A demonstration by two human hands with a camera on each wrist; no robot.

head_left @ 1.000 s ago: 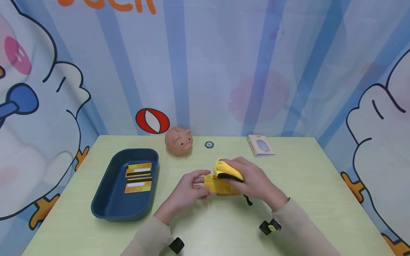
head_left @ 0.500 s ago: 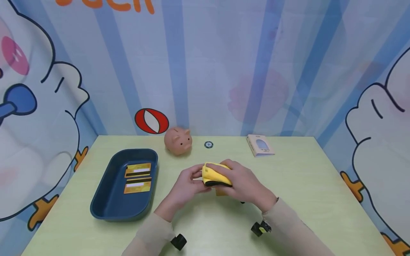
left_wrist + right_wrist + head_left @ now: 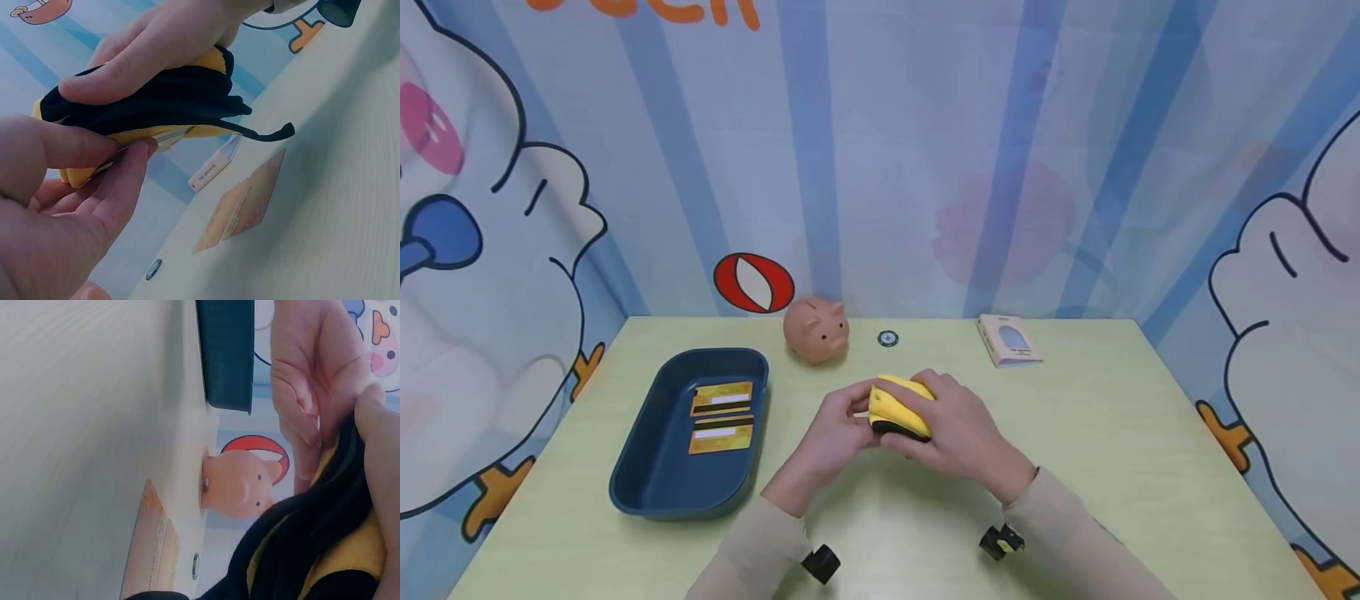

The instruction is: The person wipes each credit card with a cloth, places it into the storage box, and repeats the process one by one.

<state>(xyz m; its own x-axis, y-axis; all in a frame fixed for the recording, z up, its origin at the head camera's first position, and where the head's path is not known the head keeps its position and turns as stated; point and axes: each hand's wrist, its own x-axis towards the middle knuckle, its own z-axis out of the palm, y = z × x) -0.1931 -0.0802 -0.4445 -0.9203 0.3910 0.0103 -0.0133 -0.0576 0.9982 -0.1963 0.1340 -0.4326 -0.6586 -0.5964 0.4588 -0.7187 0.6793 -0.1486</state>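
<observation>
My right hand (image 3: 966, 429) grips a soft yellow-and-black plush pouch (image 3: 898, 410) in front of me, thumb along its black underside. Close on its left, my left hand (image 3: 829, 437) has thumb and fingers pinched at the pouch's lower edge. A pale strip of a card (image 3: 167, 139) shows there between fingers and pouch; most of it is hidden. From the pouch hangs a thin black tail-like piece (image 3: 272, 132). On the table below lie two orange-yellow cards (image 3: 256, 194), seen in both wrist views but covered by the hands in the head view.
A dark blue tray (image 3: 625, 492) at left holds two gold cards (image 3: 721, 435) side by side. Along the back stand a pink piggy bank (image 3: 817, 332), a small round chip (image 3: 888, 338) and a pale box (image 3: 1009, 340). A printed curtain hangs behind the table.
The right hand has brought the pouch leftward over the yellow card in the left hand, hiding most of that card. The left hand has stayed nearly in place; the tray and cards there have not moved.
</observation>
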